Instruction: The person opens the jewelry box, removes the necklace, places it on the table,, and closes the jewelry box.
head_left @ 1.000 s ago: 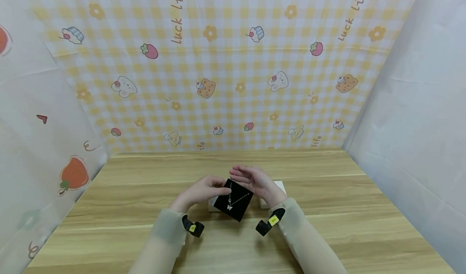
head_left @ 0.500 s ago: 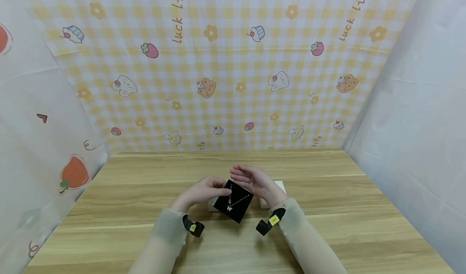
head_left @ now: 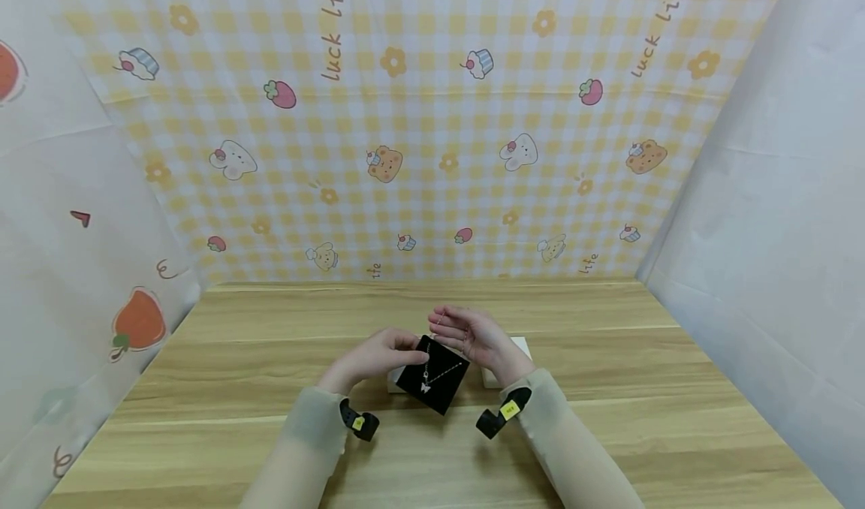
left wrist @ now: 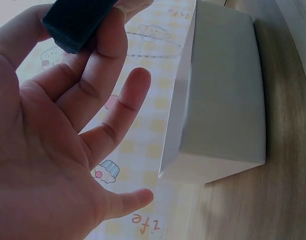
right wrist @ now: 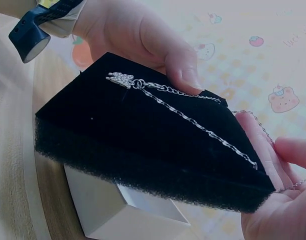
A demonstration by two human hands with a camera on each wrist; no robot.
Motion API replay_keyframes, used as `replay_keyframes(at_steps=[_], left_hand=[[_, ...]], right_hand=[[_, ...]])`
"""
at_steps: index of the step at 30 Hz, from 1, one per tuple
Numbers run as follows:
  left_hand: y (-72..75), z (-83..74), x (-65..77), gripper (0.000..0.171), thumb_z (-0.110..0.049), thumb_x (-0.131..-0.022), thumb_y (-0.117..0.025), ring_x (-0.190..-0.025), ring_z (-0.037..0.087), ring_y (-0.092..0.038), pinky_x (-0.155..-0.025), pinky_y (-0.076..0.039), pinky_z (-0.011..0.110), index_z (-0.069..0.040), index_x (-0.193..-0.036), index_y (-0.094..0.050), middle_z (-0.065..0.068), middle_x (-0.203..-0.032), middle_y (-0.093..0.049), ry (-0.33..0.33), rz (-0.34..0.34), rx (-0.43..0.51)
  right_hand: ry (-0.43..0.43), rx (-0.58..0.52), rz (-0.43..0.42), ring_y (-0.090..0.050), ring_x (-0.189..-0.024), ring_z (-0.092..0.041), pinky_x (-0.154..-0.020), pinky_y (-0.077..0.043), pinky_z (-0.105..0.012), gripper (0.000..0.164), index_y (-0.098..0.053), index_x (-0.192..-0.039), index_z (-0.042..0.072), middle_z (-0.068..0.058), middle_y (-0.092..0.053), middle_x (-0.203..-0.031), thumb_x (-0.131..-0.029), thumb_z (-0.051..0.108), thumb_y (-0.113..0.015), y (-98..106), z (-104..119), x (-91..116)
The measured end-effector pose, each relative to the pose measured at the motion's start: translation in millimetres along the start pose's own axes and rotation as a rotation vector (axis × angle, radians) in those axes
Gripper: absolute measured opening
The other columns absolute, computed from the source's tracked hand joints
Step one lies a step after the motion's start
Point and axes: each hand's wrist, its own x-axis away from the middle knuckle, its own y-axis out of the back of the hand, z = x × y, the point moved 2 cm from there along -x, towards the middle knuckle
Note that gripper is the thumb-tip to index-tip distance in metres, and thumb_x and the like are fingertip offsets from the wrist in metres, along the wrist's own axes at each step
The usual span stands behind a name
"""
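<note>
A square black foam pad (head_left: 442, 389) is tilted above the table, with a silver necklace (right wrist: 193, 125) lying across its face. The necklace's butterfly-shaped pendant (right wrist: 120, 79) hangs near the pad's lower edge. My left hand (head_left: 385, 355) pinches the pad's left corner, thumb on the face and fingers behind; its ring and little fingers stretch free in the left wrist view. My right hand (head_left: 476, 336) is at the pad's far right edge, fingers extended. A loop of the chain passes beyond the pad and across these fingers. The pad partly hides the right hand in its wrist view.
A white box part (head_left: 397, 381) sits below the pad on the left. Another white box part (head_left: 520, 345) lies behind the right wrist. The wooden table (head_left: 270, 321) meets a yellow checked cloth (head_left: 432, 118) at the back and white cloths at both sides.
Both hands stay in nearly the same place. The pad has tipped very slightly, and a little more chain shows raised along the right fingers than a second ago.
</note>
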Motion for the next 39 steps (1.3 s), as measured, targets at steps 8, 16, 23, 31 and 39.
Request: replay_keyframes(at_steps=[8,16,23,31,39], left_hand=[[-1.1,2.4,-0.9,0.025,-0.025,-0.095,-0.06,-0.075,0.012,-0.06,-0.077,-0.048,0.033,-0.003,-0.098,-0.07,0.0,-0.083,-0.068,0.01,0.003,0.012],[-3.1,3.7,-1.5,0.023,-0.02,-0.095,-0.06,-0.074,0.012,-0.06,-0.075,-0.049,0.032,0.0,-0.099,-0.07,0.001,-0.082,-0.068,-0.009,0.0,0.031],[-3.6,5.8,-2.9,0.024,-0.023,-0.095,-0.06,-0.073,0.011,-0.06,-0.075,-0.048,0.03,-0.002,-0.097,-0.069,0.0,-0.081,-0.068,0.008,-0.005,0.02],[-3.6,6.1,-3.4,0.021,-0.023,-0.094,-0.06,-0.074,0.012,-0.057,-0.076,-0.046,0.031,-0.004,-0.089,-0.067,-0.002,-0.08,-0.066,0.012,-0.012,0.013],[-4.0,5.4,-2.3,0.02,-0.017,-0.094,-0.06,-0.064,0.012,-0.045,-0.063,-0.038,0.029,-0.005,-0.077,-0.059,-0.003,-0.069,-0.054,-0.005,-0.046,-0.015]], right_hand=[[0.003,-0.03,0.016,-0.071,-0.085,-0.018,-0.079,-0.054,-0.032,0.037,-0.043,-0.134,-0.012,-0.01,-0.072,-0.092,-0.104,0.009,-0.041,1.3,-0.2,-0.9],[0.007,-0.037,0.027,-0.071,-0.085,-0.018,-0.079,-0.054,-0.032,0.029,-0.07,-0.098,0.004,-0.01,-0.073,-0.091,-0.104,0.009,-0.041,1.9,-0.6,-0.5],[0.013,-0.039,0.03,-0.07,-0.086,-0.018,-0.08,-0.054,-0.032,0.028,-0.068,-0.101,0.003,-0.01,-0.072,-0.092,-0.104,0.009,-0.041,1.8,-0.3,-0.1],[0.015,-0.05,0.043,-0.07,-0.085,-0.018,-0.08,-0.054,-0.032,0.024,-0.062,-0.109,-0.001,-0.01,-0.072,-0.092,-0.104,0.009,-0.041,2.2,-0.5,-0.8],[0.018,-0.053,0.049,-0.071,-0.085,-0.018,-0.079,-0.055,-0.032,0.03,-0.07,-0.099,0.003,-0.01,-0.073,-0.091,-0.104,0.009,-0.04,1.3,0.0,-1.3]])
